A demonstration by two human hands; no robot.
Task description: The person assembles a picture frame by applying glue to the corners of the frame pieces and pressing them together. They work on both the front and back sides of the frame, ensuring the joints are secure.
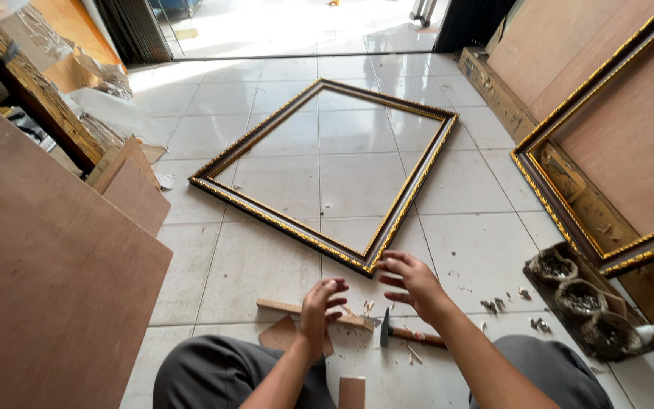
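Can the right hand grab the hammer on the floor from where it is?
Probably yes. The right hand hovers open just above the hammer, which lies bare on the floor tiles, with nothing covering it.

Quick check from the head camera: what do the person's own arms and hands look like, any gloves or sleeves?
Both arms are bare to the frame's edge: no sleeves in view. The left hand and right hand wear no gloves, and no rings, watch or bands show. Grey trousers cover the knees below.
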